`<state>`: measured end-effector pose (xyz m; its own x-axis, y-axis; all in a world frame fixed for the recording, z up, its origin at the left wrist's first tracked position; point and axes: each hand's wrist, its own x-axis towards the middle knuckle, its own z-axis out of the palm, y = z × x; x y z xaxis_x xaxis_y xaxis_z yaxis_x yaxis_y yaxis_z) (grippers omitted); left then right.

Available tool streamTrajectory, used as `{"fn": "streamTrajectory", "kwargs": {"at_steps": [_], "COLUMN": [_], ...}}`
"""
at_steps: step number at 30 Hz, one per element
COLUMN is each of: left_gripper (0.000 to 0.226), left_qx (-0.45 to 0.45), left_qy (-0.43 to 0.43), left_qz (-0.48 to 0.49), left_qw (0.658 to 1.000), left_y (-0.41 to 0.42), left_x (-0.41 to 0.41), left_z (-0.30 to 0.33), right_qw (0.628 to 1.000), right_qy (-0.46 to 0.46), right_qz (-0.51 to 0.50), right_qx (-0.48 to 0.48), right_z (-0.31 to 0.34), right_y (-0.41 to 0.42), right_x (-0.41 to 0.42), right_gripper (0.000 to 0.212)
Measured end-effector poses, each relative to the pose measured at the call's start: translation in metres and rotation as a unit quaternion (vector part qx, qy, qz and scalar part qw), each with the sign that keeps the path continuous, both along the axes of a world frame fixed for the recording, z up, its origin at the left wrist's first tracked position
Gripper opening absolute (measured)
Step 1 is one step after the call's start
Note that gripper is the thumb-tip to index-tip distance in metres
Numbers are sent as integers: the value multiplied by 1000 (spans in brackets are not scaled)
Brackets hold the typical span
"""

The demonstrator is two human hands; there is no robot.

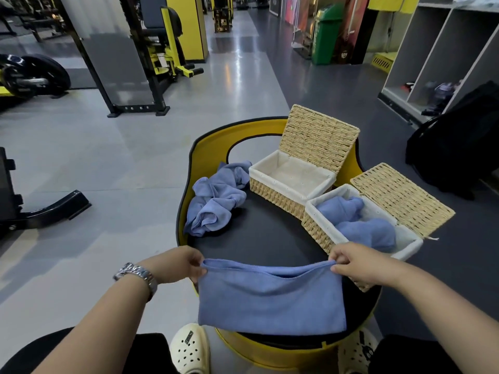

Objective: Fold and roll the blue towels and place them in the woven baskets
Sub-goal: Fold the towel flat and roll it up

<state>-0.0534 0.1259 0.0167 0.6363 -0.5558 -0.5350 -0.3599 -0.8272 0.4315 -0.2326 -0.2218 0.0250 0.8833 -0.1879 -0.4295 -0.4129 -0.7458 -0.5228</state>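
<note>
From the head camera, looking down, a folded blue towel (271, 299) is hanging in the lower centre of the frame, its long axis running left to right across the picture and its doubled top edge sagging a little in the middle. The left hand (176, 264), with a metal watch (137, 276) sitting on its wrist, is pinching the towel's upper left corner between thumb and fingers (196, 265). The right hand (356, 265) is pinching the upper right corner in the same way, fingers pressed together on the cloth. The towel's lower edge is lying on the near part of the counter (259, 238) (a round black pad with a yellow rim), and the rest is held just above it.

In the middle left of the counter a crumpled heap of blue towels (216, 198) is lying loose. Toward the centre right, the far basket (291, 182) is standing with its lid tilted up behind it, showing its white lining. Just beside it, lower right, the near basket (359, 225) is holding two rolled towels (359, 222), their long axes pointing roughly from upper left to lower right, with its lid lying open behind, toward the right of the frame. The right hand is overlapping this basket's near corner.

At the bottom edge, two cream clogs (190, 349) are showing either side of the yellow rim.
</note>
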Motion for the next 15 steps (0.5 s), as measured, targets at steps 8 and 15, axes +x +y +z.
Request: {"fn": "streamTrajectory", "kwargs": {"at_steps": [8,15], "left_gripper": [23,12], "left_qx": [14,2], "left_qy": [-125,-205], "left_qz": [72,88], "left_qw": [989,975], "left_y": [-40,-42], "left_x": [7,8], "left_z": [-45,-66], "right_qw": [986,932], "right_qy": [-15,-10], "right_qz": [-35,14], "right_qx": [-163,-361], "right_z": [-54,-70], "right_y": [16,30], "right_x": [26,26], "right_gripper": [16,39]}}
